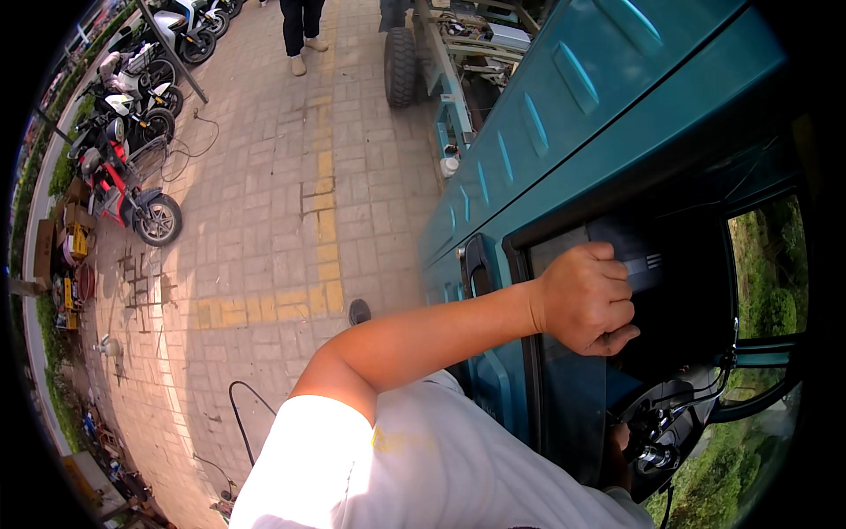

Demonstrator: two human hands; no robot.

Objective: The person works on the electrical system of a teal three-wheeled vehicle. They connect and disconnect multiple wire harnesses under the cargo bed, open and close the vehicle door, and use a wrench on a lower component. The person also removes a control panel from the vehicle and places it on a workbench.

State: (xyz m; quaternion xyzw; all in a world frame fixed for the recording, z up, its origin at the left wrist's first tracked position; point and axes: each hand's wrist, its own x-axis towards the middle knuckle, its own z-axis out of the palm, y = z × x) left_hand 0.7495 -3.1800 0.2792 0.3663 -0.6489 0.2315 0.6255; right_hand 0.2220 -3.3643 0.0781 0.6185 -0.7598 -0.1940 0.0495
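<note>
My left arm reaches across to the open window of a teal vehicle cab (pixel 520 167). My left hand (pixel 586 300) is closed in a fist in front of the dark window opening, its back toward me. Whatever its fingers may hold is hidden. Just behind the knuckles shows a blurred dark panel with pale stripes (pixel 650 263). Lower down, inside the cab, a small part of my right hand (pixel 621 436) appears beside the handlebar (pixel 654 454); its fingers are mostly hidden in shadow. A black door handle (pixel 477 266) sits on the cab's side, left of my left wrist.
Brick paving (pixel 256 220) with yellow lines runs along the left. A red scooter (pixel 132 194) and several other two-wheelers stand farther left. A person (pixel 302 31) stands at the far end. Ahead is a bare vehicle frame with a tyre (pixel 400 66). A black cable (pixel 236 414) lies nearby.
</note>
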